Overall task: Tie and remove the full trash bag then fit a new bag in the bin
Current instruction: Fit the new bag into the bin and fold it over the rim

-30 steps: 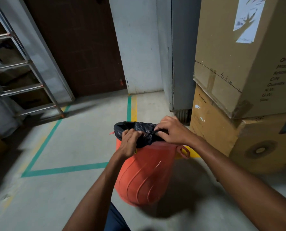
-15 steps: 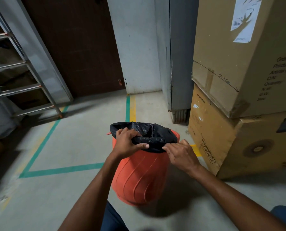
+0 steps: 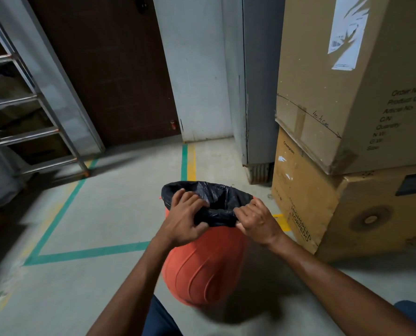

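Holding the black bag [image 3: 222,198] over the bin [image 3: 202,270] rim with both hands: left hand [image 3: 185,219] grip curled round the near-left edge, right hand [image 3: 256,221] grip pinching the fold. Orange bin's on the floor [image 3: 105,214], looks tilted, just beside stacked boxes [image 3: 323,214].

We recorded the bin [image 3: 202,270] as orange-red, patterned with curved ribs. Its bag [image 3: 217,202] was glossy black. The floor [image 3: 119,214] was grey, marked with green and yellow tape lines [image 3: 184,161]. The cardboard boxes [image 3: 323,93] were brown with black lettering and a white label [image 3: 347,32]. The door [image 3: 109,69] was dark brown.
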`<move>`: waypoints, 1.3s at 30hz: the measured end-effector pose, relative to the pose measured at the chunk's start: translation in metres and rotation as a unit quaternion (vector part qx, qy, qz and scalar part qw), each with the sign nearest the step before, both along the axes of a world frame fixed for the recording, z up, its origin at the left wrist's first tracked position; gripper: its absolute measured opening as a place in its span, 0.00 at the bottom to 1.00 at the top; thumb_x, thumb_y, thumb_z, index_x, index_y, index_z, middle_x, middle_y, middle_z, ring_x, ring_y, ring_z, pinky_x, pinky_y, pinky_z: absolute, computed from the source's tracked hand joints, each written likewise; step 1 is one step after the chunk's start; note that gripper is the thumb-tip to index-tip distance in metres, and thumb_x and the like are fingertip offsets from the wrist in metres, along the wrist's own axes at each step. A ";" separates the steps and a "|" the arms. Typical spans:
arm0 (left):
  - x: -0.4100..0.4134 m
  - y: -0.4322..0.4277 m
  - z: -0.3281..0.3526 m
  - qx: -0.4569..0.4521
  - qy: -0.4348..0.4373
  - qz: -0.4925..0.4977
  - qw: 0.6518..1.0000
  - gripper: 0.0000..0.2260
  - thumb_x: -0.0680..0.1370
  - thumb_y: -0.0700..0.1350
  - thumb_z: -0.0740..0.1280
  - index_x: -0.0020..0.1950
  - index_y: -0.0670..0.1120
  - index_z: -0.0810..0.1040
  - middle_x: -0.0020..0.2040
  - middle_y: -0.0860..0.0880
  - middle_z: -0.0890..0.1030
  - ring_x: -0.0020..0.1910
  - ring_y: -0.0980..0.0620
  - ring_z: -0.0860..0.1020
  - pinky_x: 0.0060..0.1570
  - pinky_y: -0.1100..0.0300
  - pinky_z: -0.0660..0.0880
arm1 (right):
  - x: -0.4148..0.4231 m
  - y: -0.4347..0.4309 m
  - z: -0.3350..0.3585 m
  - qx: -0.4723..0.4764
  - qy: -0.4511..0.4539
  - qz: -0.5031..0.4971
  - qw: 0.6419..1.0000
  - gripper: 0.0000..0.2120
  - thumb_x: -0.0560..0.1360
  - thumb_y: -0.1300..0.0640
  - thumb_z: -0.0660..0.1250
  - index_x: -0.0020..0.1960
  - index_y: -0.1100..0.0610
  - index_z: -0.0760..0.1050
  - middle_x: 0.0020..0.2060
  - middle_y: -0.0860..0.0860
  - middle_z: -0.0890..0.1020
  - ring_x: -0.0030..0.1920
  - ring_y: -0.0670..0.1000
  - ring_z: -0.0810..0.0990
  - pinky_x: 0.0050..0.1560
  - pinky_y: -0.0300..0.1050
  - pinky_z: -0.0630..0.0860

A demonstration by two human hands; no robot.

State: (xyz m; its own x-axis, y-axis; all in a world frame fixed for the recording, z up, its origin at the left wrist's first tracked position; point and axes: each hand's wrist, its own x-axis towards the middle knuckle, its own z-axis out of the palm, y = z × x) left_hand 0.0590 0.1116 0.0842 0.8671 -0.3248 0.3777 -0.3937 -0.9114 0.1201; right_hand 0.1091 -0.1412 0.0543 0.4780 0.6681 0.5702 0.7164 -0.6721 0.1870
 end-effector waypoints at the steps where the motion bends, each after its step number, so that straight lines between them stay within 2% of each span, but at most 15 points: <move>1: 0.001 -0.010 0.002 0.009 0.005 -0.015 1.000 0.21 0.73 0.57 0.63 0.61 0.48 0.79 0.55 0.52 0.80 0.64 0.52 0.73 0.76 0.44 0.56 | -0.001 0.004 0.004 0.014 -0.014 -0.009 1.000 0.06 0.64 0.60 0.74 0.38 0.58 0.77 0.28 0.51 0.77 0.30 0.55 0.77 0.38 0.48 0.77; 3: 0.003 -0.036 0.006 -0.023 0.036 -0.024 0.999 0.21 0.76 0.54 0.57 0.63 0.48 0.79 0.56 0.49 0.82 0.62 0.52 0.76 0.77 0.47 0.57 | -0.003 0.017 0.013 0.044 -0.031 -0.016 0.998 0.02 0.67 0.58 0.67 0.37 0.56 0.77 0.28 0.51 0.78 0.30 0.54 0.77 0.38 0.48 0.74; 5: 0.007 -0.054 0.006 -0.080 0.057 -0.001 0.995 0.19 0.80 0.52 0.51 0.59 0.49 0.79 0.54 0.50 0.82 0.58 0.52 0.77 0.76 0.48 0.58 | -0.005 0.031 0.022 0.080 -0.020 -0.013 0.997 0.04 0.70 0.59 0.65 0.38 0.56 0.77 0.28 0.52 0.79 0.30 0.55 0.78 0.39 0.49 0.74; 7: 0.011 -0.055 0.002 -0.123 0.048 0.028 0.991 0.19 0.82 0.52 0.47 0.52 0.52 0.78 0.49 0.53 0.80 0.53 0.53 0.75 0.74 0.47 0.58 | -0.003 0.036 0.026 0.098 0.030 0.015 0.995 0.02 0.69 0.60 0.70 0.40 0.57 0.77 0.31 0.53 0.81 0.32 0.56 0.80 0.42 0.51 0.75; 10: 0.017 -0.040 -0.002 -0.176 0.052 0.054 0.982 0.24 0.84 0.56 0.45 0.47 0.50 0.78 0.43 0.54 0.77 0.48 0.54 0.72 0.71 0.51 0.58 | 0.006 0.022 0.029 0.043 0.151 0.054 0.986 0.12 0.71 0.50 0.71 0.52 0.55 0.79 0.42 0.50 0.85 0.44 0.54 0.82 0.54 0.50 0.71; 13: 0.021 -0.022 -0.002 -0.244 0.075 0.067 0.965 0.22 0.84 0.55 0.49 0.44 0.50 0.80 0.42 0.56 0.78 0.48 0.55 0.71 0.69 0.55 0.57 | 0.017 -0.006 0.029 0.079 0.189 0.071 0.976 0.18 0.77 0.43 0.67 0.63 0.50 0.81 0.53 0.45 0.87 0.52 0.47 0.83 0.61 0.53 0.74; 15: 0.021 -0.010 -0.001 -0.288 0.078 0.069 0.952 0.21 0.84 0.52 0.51 0.46 0.48 0.83 0.42 0.58 0.78 0.49 0.57 0.71 0.69 0.57 0.56 | 0.028 -0.023 0.028 0.171 0.226 0.060 0.957 0.13 0.81 0.49 0.67 0.62 0.53 0.82 0.55 0.48 0.87 0.54 0.48 0.84 0.60 0.57 0.76; 17: 0.020 -0.001 0.000 -0.313 0.084 0.068 0.944 0.21 0.83 0.52 0.52 0.46 0.47 0.84 0.42 0.61 0.78 0.51 0.58 0.71 0.68 0.58 0.56 | 0.037 -0.031 0.027 0.211 0.281 0.055 0.935 0.12 0.82 0.54 0.67 0.64 0.53 0.81 0.58 0.48 0.85 0.56 0.48 0.82 0.59 0.55 0.78; 20: 0.021 0.001 0.003 -0.317 0.093 0.064 0.942 0.19 0.83 0.51 0.53 0.43 0.52 0.82 0.42 0.65 0.77 0.50 0.62 0.70 0.67 0.58 0.56 | 0.039 -0.019 0.030 0.164 0.384 0.076 0.906 0.17 0.81 0.53 0.68 0.70 0.47 0.75 0.63 0.45 0.81 0.60 0.43 0.77 0.61 0.46 0.75; 22: 0.021 -0.001 0.004 -0.313 0.090 0.060 0.944 0.18 0.83 0.51 0.54 0.42 0.55 0.80 0.41 0.59 0.78 0.49 0.61 0.70 0.68 0.56 0.57 | 0.039 -0.006 0.031 0.123 0.450 0.101 0.878 0.19 0.81 0.54 0.68 0.72 0.46 0.74 0.61 0.41 0.80 0.62 0.42 0.76 0.62 0.41 0.73; 24: 0.023 0.000 0.002 -0.305 0.084 0.064 0.946 0.18 0.83 0.52 0.54 0.42 0.52 0.81 0.40 0.53 0.78 0.48 0.58 0.71 0.69 0.53 0.58 | 0.039 0.004 0.030 0.114 0.481 0.109 0.863 0.14 0.82 0.55 0.68 0.67 0.48 0.79 0.58 0.41 0.82 0.59 0.42 0.79 0.60 0.43 0.75; 27: 0.028 0.006 0.002 -0.265 0.086 0.090 0.956 0.23 0.84 0.57 0.51 0.43 0.48 0.81 0.40 0.50 0.77 0.47 0.57 0.71 0.72 0.49 0.57 | 0.038 0.007 0.027 0.168 0.416 0.098 0.888 0.05 0.80 0.56 0.70 0.53 0.53 0.84 0.50 0.44 0.85 0.52 0.44 0.81 0.57 0.50 0.78; 31: 0.037 0.020 0.006 -0.208 0.105 0.117 0.965 0.25 0.79 0.69 0.50 0.34 0.57 0.76 0.37 0.52 0.73 0.46 0.57 0.70 0.71 0.47 0.58 | 0.025 0.004 0.025 0.227 0.275 0.136 0.924 0.03 0.80 0.61 0.70 0.48 0.60 0.81 0.45 0.45 0.81 0.48 0.47 0.77 0.53 0.47 0.74; 34: 0.038 0.024 0.004 -0.154 0.093 0.130 0.975 0.29 0.73 0.76 0.55 0.38 0.52 0.78 0.41 0.52 0.75 0.51 0.52 0.72 0.70 0.51 0.56 | 0.013 -0.006 0.015 0.153 0.242 0.150 0.946 0.02 0.80 0.61 0.69 0.48 0.59 0.80 0.44 0.49 0.82 0.49 0.52 0.79 0.52 0.51 0.73; 39: 0.032 0.021 0.001 -0.150 0.058 0.121 0.979 0.28 0.63 0.80 0.65 0.41 0.55 0.77 0.41 0.57 0.75 0.50 0.54 0.71 0.71 0.50 0.57 | 0.002 -0.019 -0.012 0.075 0.210 0.113 0.968 0.03 0.81 0.56 0.68 0.52 0.54 0.80 0.42 0.47 0.83 0.44 0.51 0.81 0.51 0.51 0.75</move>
